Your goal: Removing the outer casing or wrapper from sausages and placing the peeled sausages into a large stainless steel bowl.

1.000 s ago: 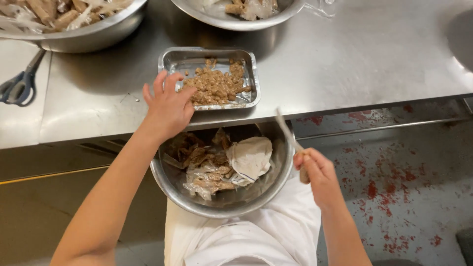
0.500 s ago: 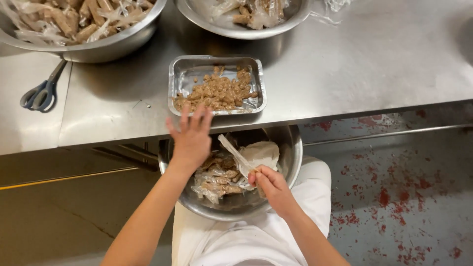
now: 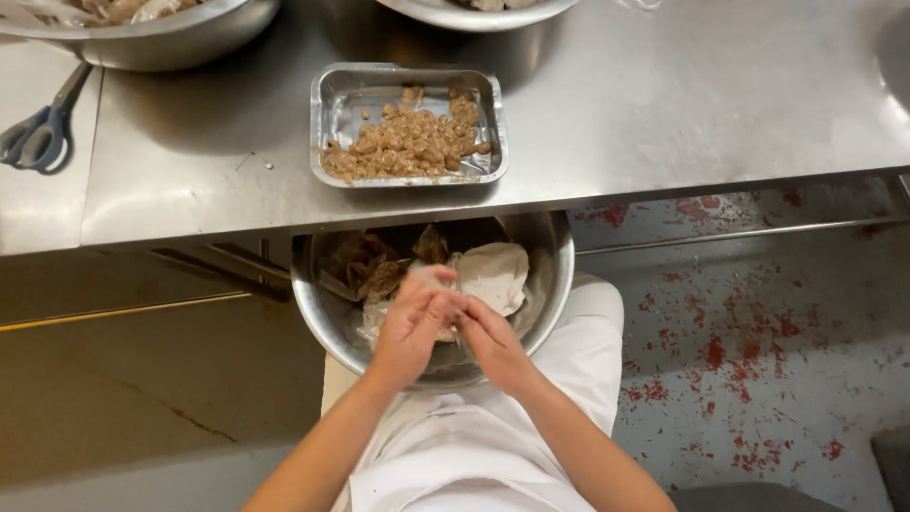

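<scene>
- Surface [image 3: 664, 104]: a steel top fills the upper frame, beyond the hands, its front edge just above the bowl.
- Floor [image 3: 758, 332]: pale and flecked with red, to the right of the hands.
- Bowl [image 3: 318, 303]: a round steel bowl sits in the person's white-clad lap, under both hands, holding brown scraps and a pale wrap [image 3: 493, 275].
- Tray [image 3: 332, 104]: a rectangular foil tray on the surface, straight ahead of the grip, part-filled with brown mince [image 3: 408, 147].
- Scissors [image 3: 43, 128]: grey-handled, on the surface far to the left.
- Left hand [image 3: 412, 327] and right hand [image 3: 493, 341]: pressed together over the bowl's middle, fingers closed around a small pale piece; whether each grip is fully clamped on it cannot be told, as motion blur hides the fingertips.
</scene>
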